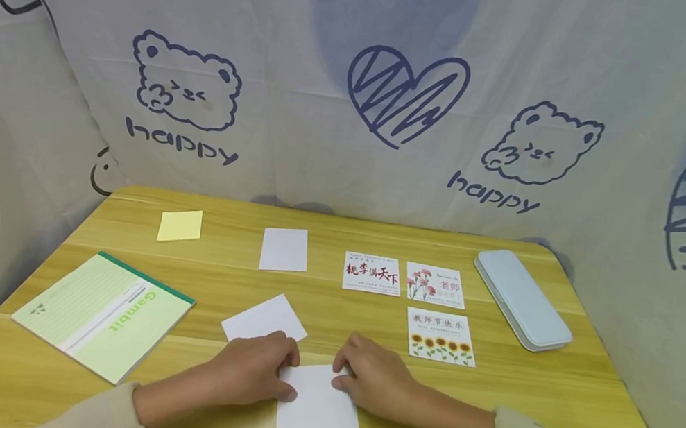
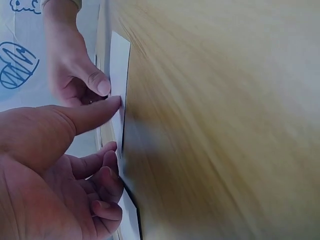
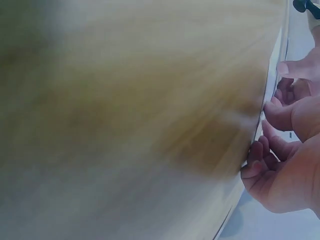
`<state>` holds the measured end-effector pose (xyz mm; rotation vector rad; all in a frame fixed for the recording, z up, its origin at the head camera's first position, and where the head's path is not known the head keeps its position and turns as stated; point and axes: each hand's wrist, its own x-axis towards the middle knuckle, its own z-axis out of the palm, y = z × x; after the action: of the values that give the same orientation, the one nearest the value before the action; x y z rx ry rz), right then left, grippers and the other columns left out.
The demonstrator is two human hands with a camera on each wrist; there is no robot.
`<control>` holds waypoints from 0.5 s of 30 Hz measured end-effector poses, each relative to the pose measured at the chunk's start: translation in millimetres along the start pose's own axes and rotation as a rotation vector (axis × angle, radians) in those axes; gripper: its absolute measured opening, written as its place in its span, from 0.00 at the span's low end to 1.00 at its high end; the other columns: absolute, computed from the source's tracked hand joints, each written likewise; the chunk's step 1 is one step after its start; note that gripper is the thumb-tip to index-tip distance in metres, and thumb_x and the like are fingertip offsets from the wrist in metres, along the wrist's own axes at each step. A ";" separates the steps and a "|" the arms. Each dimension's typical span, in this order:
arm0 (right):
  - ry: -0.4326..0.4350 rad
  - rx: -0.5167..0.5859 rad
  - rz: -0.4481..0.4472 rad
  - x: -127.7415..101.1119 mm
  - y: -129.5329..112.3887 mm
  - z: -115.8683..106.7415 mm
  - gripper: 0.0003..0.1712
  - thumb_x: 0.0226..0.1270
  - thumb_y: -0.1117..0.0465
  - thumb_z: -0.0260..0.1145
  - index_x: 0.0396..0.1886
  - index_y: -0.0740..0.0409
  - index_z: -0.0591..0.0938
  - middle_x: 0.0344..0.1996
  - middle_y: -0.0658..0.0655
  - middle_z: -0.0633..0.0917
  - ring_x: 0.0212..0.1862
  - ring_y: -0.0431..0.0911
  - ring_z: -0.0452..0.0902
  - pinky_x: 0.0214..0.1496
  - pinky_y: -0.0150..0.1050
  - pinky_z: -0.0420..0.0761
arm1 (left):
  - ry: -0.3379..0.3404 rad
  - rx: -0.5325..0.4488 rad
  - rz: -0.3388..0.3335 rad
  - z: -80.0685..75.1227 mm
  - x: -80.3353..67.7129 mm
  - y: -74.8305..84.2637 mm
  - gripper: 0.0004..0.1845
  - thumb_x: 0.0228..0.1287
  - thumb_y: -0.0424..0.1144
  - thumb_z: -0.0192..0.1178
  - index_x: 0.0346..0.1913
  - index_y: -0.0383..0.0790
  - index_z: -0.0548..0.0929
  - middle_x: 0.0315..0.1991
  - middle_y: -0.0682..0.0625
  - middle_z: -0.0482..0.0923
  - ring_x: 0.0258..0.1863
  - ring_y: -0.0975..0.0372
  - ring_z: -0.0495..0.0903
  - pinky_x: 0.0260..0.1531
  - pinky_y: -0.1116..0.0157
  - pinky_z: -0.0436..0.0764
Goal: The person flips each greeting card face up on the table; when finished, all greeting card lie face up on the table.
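Observation:
On the near part of the table lies a white square card (image 1: pixel 318 407), between both hands in the head view. My left hand (image 1: pixel 260 367) holds its left side, thumb at the edge and curled fingers by the far left corner. My right hand (image 1: pixel 379 378) grips the far right corner, with the thumb on top of the card. The left wrist view shows the left thumb (image 2: pixel 97 116) touching the card (image 2: pixel 119 75) from above. In the right wrist view the right fingers (image 3: pixel 256 167) bend down near the tabletop. Just beyond my left hand, a second white card (image 1: pixel 266 319) lies tilted.
A green-bound notepad (image 1: pixel 103 314) lies at left, with a yellow paper (image 1: pixel 180 225) behind it. Another white card (image 1: pixel 285 250) is at the back. Right of centre are a red-lettered card (image 1: pixel 372 273), a carnation card (image 1: pixel 436 284) and a sunflower card (image 1: pixel 441 336), beside a pale blue case (image 1: pixel 522 299).

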<state>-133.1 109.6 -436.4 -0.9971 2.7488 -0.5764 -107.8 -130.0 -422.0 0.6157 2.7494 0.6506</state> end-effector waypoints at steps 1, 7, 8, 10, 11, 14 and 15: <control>-0.004 0.000 0.004 -0.4 -0.3 -1.0 0.11 0.61 0.48 0.67 0.38 0.46 0.80 0.33 0.41 0.72 0.33 0.34 0.67 0.34 0.30 0.71 | 0.000 0.003 0.002 0.5 0.6 0.0 0.19 0.48 0.53 0.72 0.39 0.49 0.77 0.30 0.62 0.69 0.26 0.70 0.69 0.29 0.64 0.69; -0.024 0.001 0.043 -0.9 0.1 -6.4 0.20 0.58 0.40 0.68 0.44 0.46 0.80 0.37 0.42 0.73 0.35 0.35 0.68 0.35 0.32 0.70 | -0.015 -0.037 -0.006 -0.2 3.0 1.7 0.19 0.48 0.50 0.72 0.36 0.51 0.73 0.31 0.60 0.68 0.26 0.68 0.69 0.29 0.64 0.68; -0.023 0.001 0.044 -1.0 0.5 -6.9 0.20 0.58 0.40 0.68 0.44 0.46 0.81 0.37 0.42 0.73 0.35 0.35 0.69 0.36 0.32 0.71 | -0.018 -0.045 -0.007 -0.6 3.4 2.1 0.19 0.48 0.50 0.72 0.36 0.51 0.73 0.31 0.60 0.68 0.27 0.68 0.69 0.29 0.64 0.68; -0.022 0.008 0.049 -0.9 1.4 -7.8 0.19 0.59 0.41 0.68 0.44 0.45 0.80 0.37 0.41 0.74 0.36 0.35 0.70 0.37 0.33 0.72 | -0.020 -0.056 -0.009 -1.4 4.5 2.9 0.19 0.48 0.49 0.73 0.36 0.52 0.72 0.30 0.60 0.69 0.27 0.68 0.69 0.29 0.64 0.68; -0.019 0.014 0.053 -0.7 2.1 -8.1 0.18 0.59 0.42 0.68 0.43 0.45 0.80 0.37 0.41 0.75 0.37 0.35 0.70 0.38 0.34 0.73 | -0.019 -0.060 -0.010 -1.8 5.1 3.1 0.19 0.48 0.49 0.73 0.36 0.52 0.72 0.30 0.61 0.70 0.28 0.68 0.69 0.29 0.64 0.68; -0.011 0.048 0.081 0.0 3.9 -9.4 0.16 0.60 0.44 0.68 0.43 0.44 0.80 0.38 0.40 0.78 0.39 0.36 0.72 0.43 0.36 0.75 | -0.016 -0.074 -0.012 -3.1 7.6 2.4 0.18 0.50 0.49 0.72 0.37 0.53 0.73 0.29 0.62 0.72 0.28 0.68 0.70 0.29 0.64 0.69; -0.007 0.062 0.096 0.4 4.7 -9.7 0.16 0.59 0.44 0.68 0.43 0.43 0.80 0.39 0.40 0.79 0.40 0.36 0.73 0.44 0.37 0.75 | -0.013 -0.084 -0.012 -3.8 8.6 1.7 0.17 0.51 0.48 0.71 0.37 0.53 0.73 0.29 0.62 0.72 0.28 0.68 0.70 0.30 0.64 0.69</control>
<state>-138.8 115.6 -429.5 -0.8465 2.7371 -0.6371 -116.0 -126.1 -419.1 0.5829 2.6958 0.7515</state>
